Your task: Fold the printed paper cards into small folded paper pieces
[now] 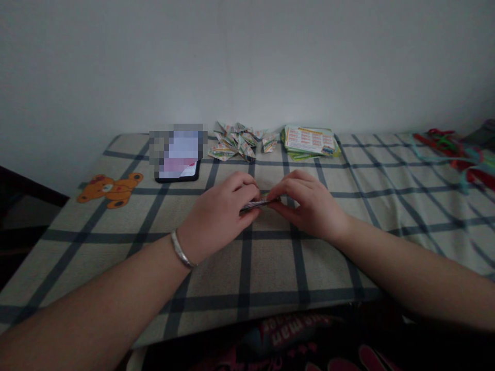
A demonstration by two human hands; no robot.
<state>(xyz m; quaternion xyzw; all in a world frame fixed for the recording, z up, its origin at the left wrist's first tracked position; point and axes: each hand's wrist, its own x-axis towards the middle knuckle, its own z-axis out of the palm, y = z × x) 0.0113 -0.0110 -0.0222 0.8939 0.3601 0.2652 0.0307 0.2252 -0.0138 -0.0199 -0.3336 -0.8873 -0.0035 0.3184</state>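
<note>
Between my two hands is a small folded strip of printed paper (263,201), low over the middle of the checked tablecloth (270,268). My left hand (226,211) pinches its left end between thumb and fingers, and a silver bangle circles that wrist. At the other end, the fingertips of my right hand (303,203) close on the paper. Most of the strip is hidden by the fingers. Just beyond lie several folded paper pieces (235,141) in a loose heap, with a stack of printed paper cards (311,140) to their right.
A phone (180,154) with a partly blurred screen lies at the back left. Nearer the left edge is an orange bear cutout (110,190). Red and green ribbon-like strips (460,154) are heaped at the far right. A white wall (247,62) stands behind the table.
</note>
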